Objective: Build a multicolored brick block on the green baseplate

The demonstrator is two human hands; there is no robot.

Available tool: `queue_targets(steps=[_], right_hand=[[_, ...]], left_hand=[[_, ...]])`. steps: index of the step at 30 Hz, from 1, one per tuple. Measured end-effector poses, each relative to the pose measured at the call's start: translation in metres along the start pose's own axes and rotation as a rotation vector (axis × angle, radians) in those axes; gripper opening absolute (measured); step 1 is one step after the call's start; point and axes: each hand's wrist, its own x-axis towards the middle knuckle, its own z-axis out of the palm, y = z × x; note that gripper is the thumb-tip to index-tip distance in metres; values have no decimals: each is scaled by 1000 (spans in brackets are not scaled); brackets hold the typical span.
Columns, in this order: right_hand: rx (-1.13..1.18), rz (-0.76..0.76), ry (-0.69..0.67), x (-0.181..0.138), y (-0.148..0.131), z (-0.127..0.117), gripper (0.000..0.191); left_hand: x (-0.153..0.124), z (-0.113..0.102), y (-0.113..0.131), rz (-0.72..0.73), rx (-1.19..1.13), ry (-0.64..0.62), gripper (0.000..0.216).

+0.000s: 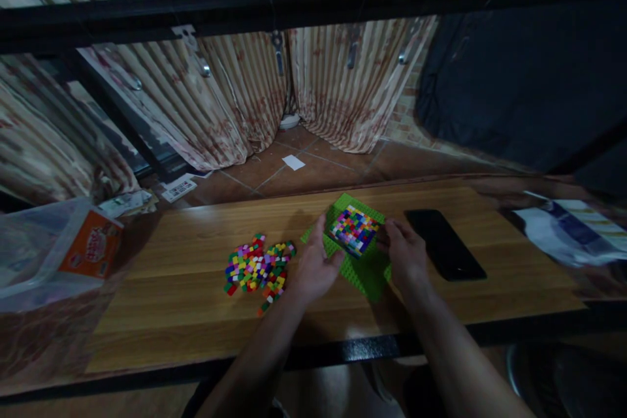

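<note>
A square of multicoloured small bricks (354, 230) stands on a green studded baseplate (365, 274), turned at an angle on the table. My left hand (317, 268) is at the square's left side, its fingers stretched forward and its thumb spread apart, with nothing visible in it. On the opposite side, my right hand (405, 251) has its fingers curled in by the square's right corner. Whatever lies between those fingertips is hidden. Left of my left hand, a loose pile of small coloured bricks (252, 268) is spread on the wood.
A black phone-like slab (445, 245) lies right of my right hand on the wooden table (171, 300). A clear plastic bin with an orange label (93, 245) is at the far left. White-and-blue packaging (573, 228) lies at the right. A dark bar (313, 6) crosses beyond.
</note>
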Motion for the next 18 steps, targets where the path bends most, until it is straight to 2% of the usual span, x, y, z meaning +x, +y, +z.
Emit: queue_targets(steps=[4,12,18], right_hand=[[26,-36,-12,-1,0,2,33],[-81,-87,-34,-3,6,5,37],[-144,-128,-79,-19,12,10,45]], left_hand=[[-1,12,2,-42,-25,-36,81],[-39,20,15,-8,-149,-47,75],[-49,18,18,-20,-27,-5,70]])
